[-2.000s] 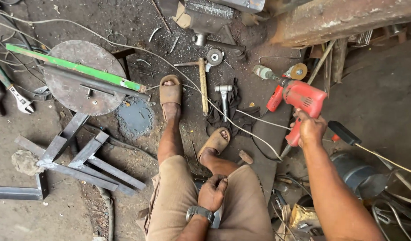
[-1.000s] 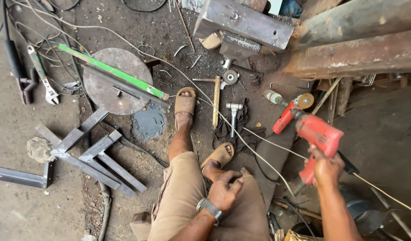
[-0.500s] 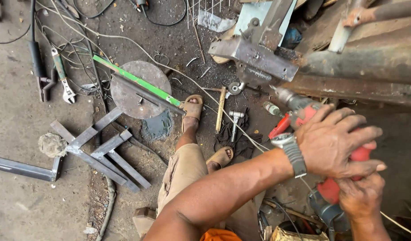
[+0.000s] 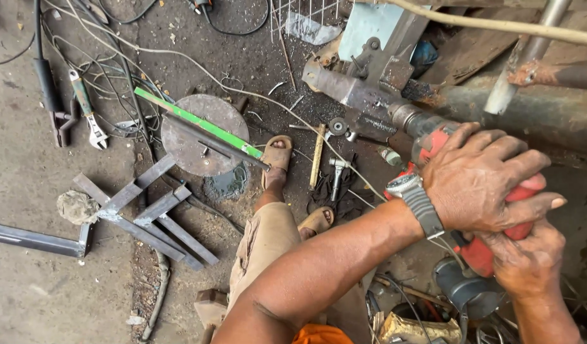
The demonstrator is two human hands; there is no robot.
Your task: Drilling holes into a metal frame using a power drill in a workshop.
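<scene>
Seen from above: left hand (image 4: 481, 181) pressed flat over red power drill (image 4: 491, 210), right hand (image 4: 520, 261) clasped round its grip below, nose set against rusty metal beam (image 4: 370, 95), hammer (image 4: 335, 175) on the dirt floor (image 4: 26, 191) nearby.

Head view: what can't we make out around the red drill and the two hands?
- Red drill: most of its body hidden under the left hand; trigger not visible.
- Right hand: fingers covered by the left hand and the drill grip, so its hold is unclear.
- Drill tip: lost against the rusty metal bar; no bit or contact point can be seen.
- Dark round object below the hands: partly covered, kind unclear.
</scene>
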